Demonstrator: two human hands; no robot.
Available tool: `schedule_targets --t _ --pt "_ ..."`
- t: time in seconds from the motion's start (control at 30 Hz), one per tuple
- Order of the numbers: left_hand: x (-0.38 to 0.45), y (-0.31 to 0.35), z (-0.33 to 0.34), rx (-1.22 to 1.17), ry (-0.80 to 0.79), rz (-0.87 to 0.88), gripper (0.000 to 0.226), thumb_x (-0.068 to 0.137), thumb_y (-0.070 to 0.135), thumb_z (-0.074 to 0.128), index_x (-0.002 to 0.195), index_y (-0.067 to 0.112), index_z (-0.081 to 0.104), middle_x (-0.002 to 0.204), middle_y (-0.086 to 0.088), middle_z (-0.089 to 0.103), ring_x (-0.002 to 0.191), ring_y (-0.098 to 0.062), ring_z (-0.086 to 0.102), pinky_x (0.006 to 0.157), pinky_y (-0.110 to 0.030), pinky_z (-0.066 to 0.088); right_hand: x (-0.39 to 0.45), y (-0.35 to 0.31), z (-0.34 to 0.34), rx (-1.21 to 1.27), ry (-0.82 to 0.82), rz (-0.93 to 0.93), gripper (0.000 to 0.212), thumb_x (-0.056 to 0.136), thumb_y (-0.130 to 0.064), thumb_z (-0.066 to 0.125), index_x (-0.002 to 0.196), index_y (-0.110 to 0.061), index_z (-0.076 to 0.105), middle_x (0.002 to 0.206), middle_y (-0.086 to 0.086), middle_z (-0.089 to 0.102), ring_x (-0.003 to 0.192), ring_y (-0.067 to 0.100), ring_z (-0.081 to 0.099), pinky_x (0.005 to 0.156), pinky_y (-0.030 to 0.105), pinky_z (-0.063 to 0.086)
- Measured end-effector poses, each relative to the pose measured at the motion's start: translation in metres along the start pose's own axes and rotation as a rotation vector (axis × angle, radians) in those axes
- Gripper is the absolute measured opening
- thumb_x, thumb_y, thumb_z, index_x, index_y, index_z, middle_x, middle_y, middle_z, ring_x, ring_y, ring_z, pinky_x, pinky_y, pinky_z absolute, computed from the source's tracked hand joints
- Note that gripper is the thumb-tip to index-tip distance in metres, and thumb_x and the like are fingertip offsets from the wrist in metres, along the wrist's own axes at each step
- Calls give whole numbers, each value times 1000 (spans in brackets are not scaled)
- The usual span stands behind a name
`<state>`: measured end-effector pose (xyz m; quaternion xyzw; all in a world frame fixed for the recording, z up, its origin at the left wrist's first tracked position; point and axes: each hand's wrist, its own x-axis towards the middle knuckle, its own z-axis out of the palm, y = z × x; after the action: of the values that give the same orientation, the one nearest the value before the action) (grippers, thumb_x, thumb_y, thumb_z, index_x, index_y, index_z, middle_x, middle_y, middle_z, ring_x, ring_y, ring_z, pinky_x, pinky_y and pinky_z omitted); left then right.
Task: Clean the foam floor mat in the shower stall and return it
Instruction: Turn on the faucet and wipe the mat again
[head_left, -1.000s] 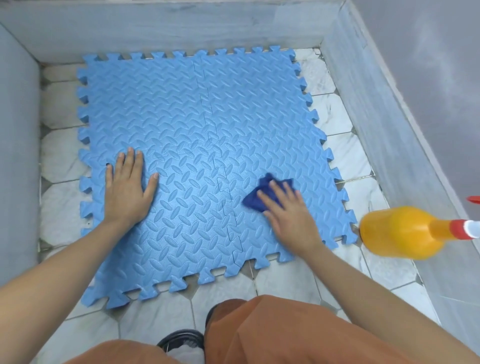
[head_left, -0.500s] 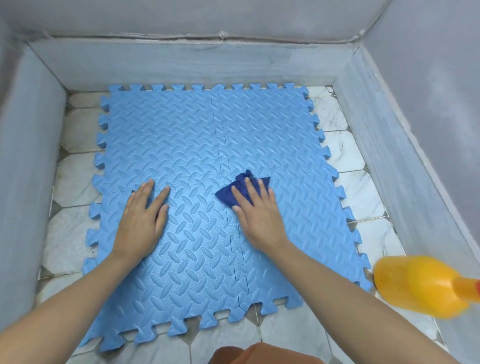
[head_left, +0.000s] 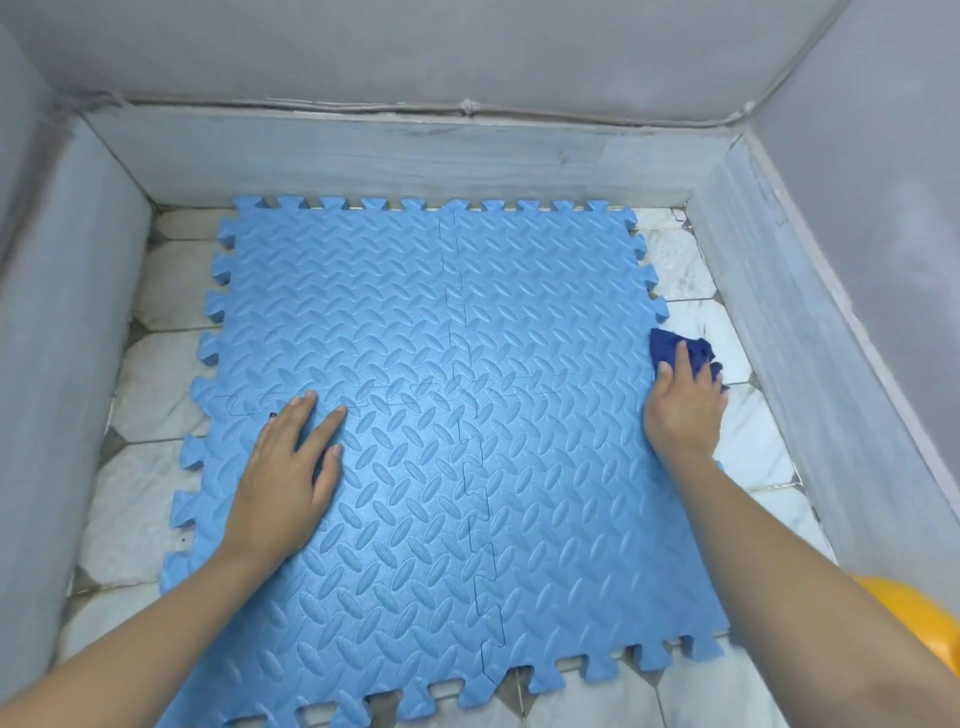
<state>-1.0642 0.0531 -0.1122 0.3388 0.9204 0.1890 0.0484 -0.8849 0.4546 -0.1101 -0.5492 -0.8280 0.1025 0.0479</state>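
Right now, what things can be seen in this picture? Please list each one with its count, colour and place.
foam mat: one, made of four interlocked tiles, light blue, flat on the floor of the stall
cloth: one, dark blue, at the mat's right edge, under the right hand's fingers
bottle: one, yellow-orange, only partly in view at the lower right by the wall
floor tiles: many, white marbled, around the mat
low walls: three, grey, at the left, back and right
left hand: one, fingers straight, resting flat on the mat's left half
right hand: one, pressing the cloth at the mat's right edge
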Motion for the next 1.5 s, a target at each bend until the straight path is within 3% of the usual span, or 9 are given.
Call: schedule_targets --t 0.07,0.17,0.33,0.6,0.8,0.9,0.97,1.13,1.5 --pt "0 2 -1 0 1 -8 50 97 37 32 137 16 52 150 -12 37 139 -27 34 116 -42 26 -11 -5 0 18 39 -45 49 106 -31 28 151 -14 33 157 19 29 145 41 20 119 53 12" --pt "-1 2 -2 4 -12 -17 49 97 38 32 138 18 51 151 -10 36 139 -26 33 116 -41 24 -49 -40 5 -27 40 -339 51 104 -35 24 147 -14 40 154 16 36 144 39 26 119 52 17" --pt "0 1 -2 8 -25 -16 50 97 39 31 139 18 50 152 -9 35 140 -26 32 117 -41 23 -106 -105 19 -154 -149 -766 60 98 -62 16 150 -37 32 159 2 30 148 29 22 120 55 11" --pt "0 0 -3 19 -40 -4 50 98 38 32 141 18 48 152 -10 33 142 -25 29 118 -39 20 -21 -75 8 -145 -160 -466 62 98 -62 21 154 -37 16 163 3 16 150 31 11 120 51 6" --pt "3 4 -5 79 -29 6 48 96 33 34 135 13 53 143 -18 43 130 -33 41 109 -46 32 23 -49 -13 115 -97 -136 51 106 -31 26 153 -12 24 159 15 26 148 36 14 119 50 18" --pt "10 8 -11 199 -46 62 48 90 33 34 127 11 57 130 -16 49 115 -34 50 100 -47 32 -1 -92 -10 184 -44 -315 50 106 -31 27 152 -12 28 159 12 26 149 32 13 120 48 18" --pt "13 5 -10 224 -82 107 53 91 39 33 134 15 51 135 -11 45 126 -30 46 109 -49 22 -28 -133 3 103 -89 -540 52 105 -35 28 153 -15 27 161 9 23 149 32 13 122 46 12" --pt "14 -5 -3 192 -162 44 68 94 56 23 153 25 15 162 -2 4 149 -20 1 120 -46 -1 -78 -204 45 -152 -180 -921 61 99 -58 27 153 -28 28 162 3 20 150 30 12 121 50 3" --pt "16 -6 -1 161 -172 37 68 94 58 24 153 25 17 162 -1 4 149 -18 0 121 -46 1 77 -149 26 -129 -139 -388 61 101 -54 20 156 -28 16 163 7 15 149 32 10 120 52 7"
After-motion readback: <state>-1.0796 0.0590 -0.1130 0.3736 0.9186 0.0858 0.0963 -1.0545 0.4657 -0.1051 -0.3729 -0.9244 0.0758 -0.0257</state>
